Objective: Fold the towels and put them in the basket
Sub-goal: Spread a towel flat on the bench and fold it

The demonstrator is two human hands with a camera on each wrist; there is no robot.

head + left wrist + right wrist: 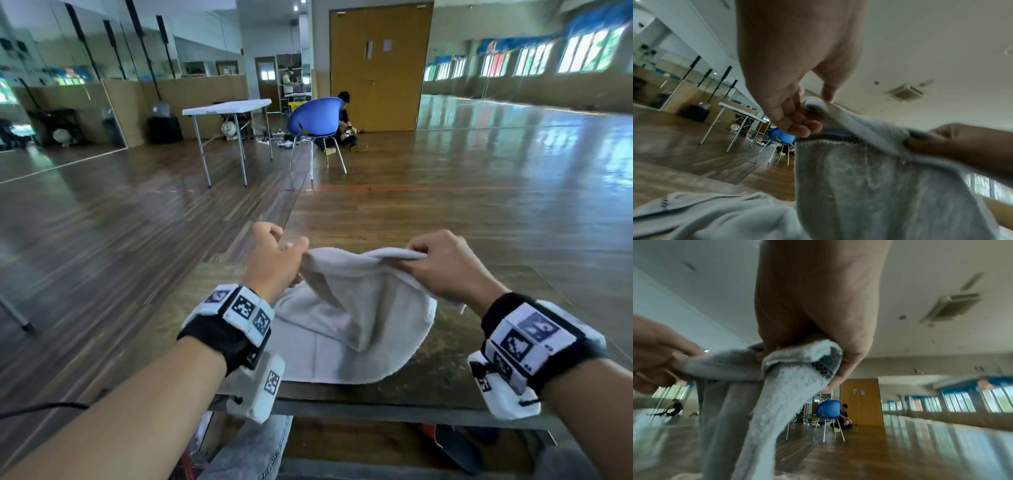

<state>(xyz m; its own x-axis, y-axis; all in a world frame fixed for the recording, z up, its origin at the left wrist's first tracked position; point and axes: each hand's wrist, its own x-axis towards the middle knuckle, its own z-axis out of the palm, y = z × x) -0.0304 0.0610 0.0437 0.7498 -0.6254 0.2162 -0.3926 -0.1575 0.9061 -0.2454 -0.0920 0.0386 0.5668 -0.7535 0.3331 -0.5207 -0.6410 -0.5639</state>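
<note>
A pale grey towel (352, 315) hangs between both hands above a dark table (462, 377), its lower part lying on the tabletop. My left hand (274, 260) pinches the towel's upper left corner (816, 104) between thumb and fingers. My right hand (442, 263) grips the upper right corner, bunched in the curled fingers (803, 356). A dark checkered band runs along the towel's edge (830, 138). No basket shows in any view.
Beyond the table lies a wide wooden floor. A white folding table (227, 108) and a blue chair (317, 118) stand farther off, with a person sitting on the floor (344, 123) behind the chair. Brown double doors (380, 65) are at the back.
</note>
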